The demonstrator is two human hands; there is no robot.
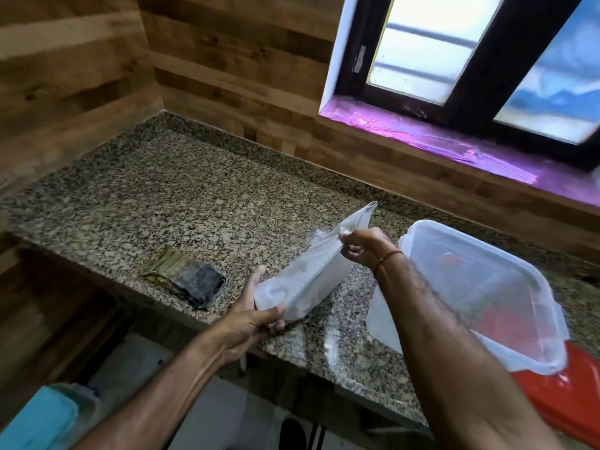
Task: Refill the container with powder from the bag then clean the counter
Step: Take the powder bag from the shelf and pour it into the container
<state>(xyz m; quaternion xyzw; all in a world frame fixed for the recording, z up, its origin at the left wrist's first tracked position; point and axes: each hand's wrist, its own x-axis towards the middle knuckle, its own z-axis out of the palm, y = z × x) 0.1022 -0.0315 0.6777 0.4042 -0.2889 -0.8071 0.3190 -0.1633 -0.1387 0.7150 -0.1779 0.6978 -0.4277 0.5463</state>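
White plastic powder bag, one only, is held above the speckled granite counter between both hands. One folded grey cloth lies on the counter at the left. The left hand grips the bag's lower end, fingers curled round it. The bag's long axis rises toward the far right. The right hand pinches its upper part. One translucent rectangular plastic container sits just right of that hand, the nearer one, beside one red lid.

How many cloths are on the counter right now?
1. A folded cloth lies near the front edge of the counter, left of the bag. The container could hide another.
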